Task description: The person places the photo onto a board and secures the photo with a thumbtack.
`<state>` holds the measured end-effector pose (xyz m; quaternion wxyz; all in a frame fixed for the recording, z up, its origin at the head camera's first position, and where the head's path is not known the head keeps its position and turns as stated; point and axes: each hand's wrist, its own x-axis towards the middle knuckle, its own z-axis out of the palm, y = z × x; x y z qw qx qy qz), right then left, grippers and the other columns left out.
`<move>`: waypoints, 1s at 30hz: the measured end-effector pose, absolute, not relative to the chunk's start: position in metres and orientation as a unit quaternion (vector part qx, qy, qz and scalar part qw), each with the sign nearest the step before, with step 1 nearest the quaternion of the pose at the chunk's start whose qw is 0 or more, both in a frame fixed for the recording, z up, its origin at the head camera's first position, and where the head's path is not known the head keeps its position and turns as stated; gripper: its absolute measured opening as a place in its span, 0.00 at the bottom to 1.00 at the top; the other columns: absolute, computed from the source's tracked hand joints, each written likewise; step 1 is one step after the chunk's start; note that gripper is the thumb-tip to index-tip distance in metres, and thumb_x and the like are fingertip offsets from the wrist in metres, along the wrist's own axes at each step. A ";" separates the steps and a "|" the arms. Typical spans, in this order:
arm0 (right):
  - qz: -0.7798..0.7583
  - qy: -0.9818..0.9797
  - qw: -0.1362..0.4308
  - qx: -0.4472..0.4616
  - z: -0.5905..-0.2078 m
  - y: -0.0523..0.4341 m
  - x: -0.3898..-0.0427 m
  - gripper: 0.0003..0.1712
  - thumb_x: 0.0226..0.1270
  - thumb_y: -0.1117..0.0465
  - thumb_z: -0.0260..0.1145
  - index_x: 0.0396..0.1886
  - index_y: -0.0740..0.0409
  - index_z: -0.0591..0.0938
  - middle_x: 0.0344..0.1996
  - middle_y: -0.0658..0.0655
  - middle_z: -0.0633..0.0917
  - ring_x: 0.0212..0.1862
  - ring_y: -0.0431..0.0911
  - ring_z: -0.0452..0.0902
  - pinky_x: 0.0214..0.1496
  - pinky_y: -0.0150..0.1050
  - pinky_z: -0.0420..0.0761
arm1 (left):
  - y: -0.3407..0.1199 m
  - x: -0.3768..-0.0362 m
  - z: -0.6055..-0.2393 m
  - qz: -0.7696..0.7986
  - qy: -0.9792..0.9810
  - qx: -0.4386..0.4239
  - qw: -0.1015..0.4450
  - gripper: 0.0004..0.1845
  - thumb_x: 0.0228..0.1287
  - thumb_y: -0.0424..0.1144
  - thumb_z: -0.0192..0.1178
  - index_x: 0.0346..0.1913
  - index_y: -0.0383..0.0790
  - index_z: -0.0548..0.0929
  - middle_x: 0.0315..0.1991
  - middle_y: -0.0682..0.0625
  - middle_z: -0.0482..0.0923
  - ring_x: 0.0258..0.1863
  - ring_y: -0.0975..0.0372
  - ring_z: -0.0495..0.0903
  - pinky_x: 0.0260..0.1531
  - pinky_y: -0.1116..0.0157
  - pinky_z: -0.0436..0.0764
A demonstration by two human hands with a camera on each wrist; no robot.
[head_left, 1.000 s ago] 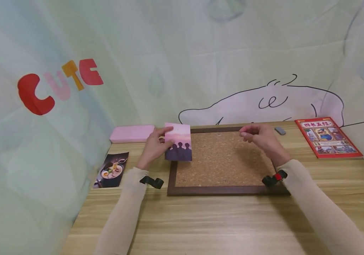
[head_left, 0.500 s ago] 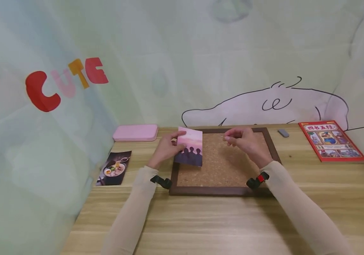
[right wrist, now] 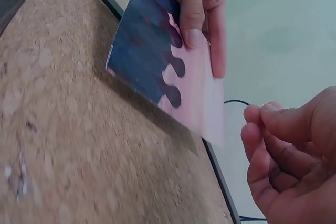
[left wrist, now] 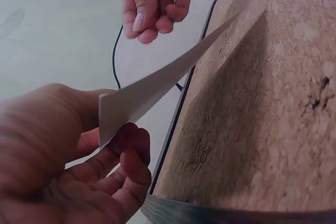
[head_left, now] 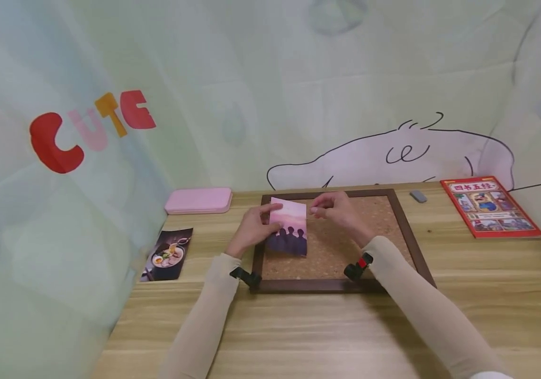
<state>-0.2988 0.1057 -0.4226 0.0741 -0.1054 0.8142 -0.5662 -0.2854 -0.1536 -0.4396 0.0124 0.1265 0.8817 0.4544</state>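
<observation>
A postcard point(head_left: 291, 234) with a pink sky and dark silhouettes is held tilted over the left part of a cork board point(head_left: 374, 226) in a dark brown frame. My left hand point(head_left: 253, 229) grips the card's left edge, thumb on its face, as the right wrist view shows for this postcard point(right wrist: 157, 61) and left hand point(right wrist: 197, 9). My right hand point(head_left: 337, 208) hovers just off the card's top right corner, its fingertips pinched together. Nothing shows between those fingertips point(right wrist: 262, 111). In the left wrist view the postcard point(left wrist: 157, 87) is edge-on above the cork board point(left wrist: 262, 103).
A pink case point(head_left: 198, 200) lies at the back left of the wooden table point(head_left: 299, 326). A food photo point(head_left: 167, 252) lies at the left edge, a red book point(head_left: 490, 206) at the right, and a small grey block point(head_left: 418, 196) behind the board. Printed cloth walls close in the back and sides.
My left hand has carried the postcard rightward from the frame's left edge to over the cork. My right hand has moved left across the board to the card's top corner.
</observation>
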 end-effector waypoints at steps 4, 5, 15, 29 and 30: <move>-0.543 0.830 0.087 -0.093 -0.424 0.096 -0.302 0.08 0.70 0.61 0.68 0.45 0.56 0.87 0.43 0.58 0.85 0.46 0.52 0.76 0.51 0.45 0.76 | -0.151 -0.285 -0.442 0.446 0.885 0.133 0.016 0.27 0.61 0.37 0.69 0.65 0.46 0.80 0.43 0.44 0.82 0.31 0.60 0.76 0.26 0.68 0.73; -0.537 0.833 0.091 -0.091 -0.424 0.094 -0.303 0.08 0.70 0.60 0.67 0.45 0.55 0.87 0.43 0.57 0.84 0.47 0.52 0.75 0.50 0.45 0.75 | -0.150 -0.285 -0.443 0.445 0.885 0.133 0.017 0.27 0.61 0.36 0.69 0.65 0.45 0.80 0.41 0.44 0.82 0.30 0.60 0.75 0.25 0.68 0.73; -0.561 0.810 0.161 -0.059 -0.426 0.079 -0.308 0.09 0.74 0.61 0.63 0.47 0.55 0.87 0.46 0.59 0.81 0.49 0.54 0.73 0.44 0.44 0.76 | -0.145 -0.285 -0.450 0.435 0.888 0.142 0.038 0.26 0.61 0.36 0.69 0.64 0.42 0.80 0.37 0.44 0.83 0.33 0.60 0.80 0.28 0.67 0.79; -0.506 0.845 0.141 -0.097 -0.439 0.065 -0.319 0.07 0.72 0.63 0.65 0.43 0.59 0.88 0.37 0.55 0.82 0.43 0.50 0.72 0.44 0.40 0.70 | -0.137 -0.281 -0.452 0.320 0.933 0.162 0.021 0.26 0.64 0.38 0.68 0.64 0.35 0.79 0.55 0.40 0.82 0.50 0.52 0.79 0.55 0.54 0.78; -0.507 0.845 0.141 -0.093 -0.439 0.064 -0.319 0.07 0.71 0.63 0.65 0.43 0.59 0.88 0.37 0.56 0.83 0.43 0.50 0.73 0.44 0.40 0.70 | -0.137 -0.281 -0.452 0.316 0.935 0.163 0.020 0.26 0.64 0.38 0.68 0.64 0.35 0.79 0.58 0.40 0.81 0.53 0.52 0.79 0.58 0.54 0.77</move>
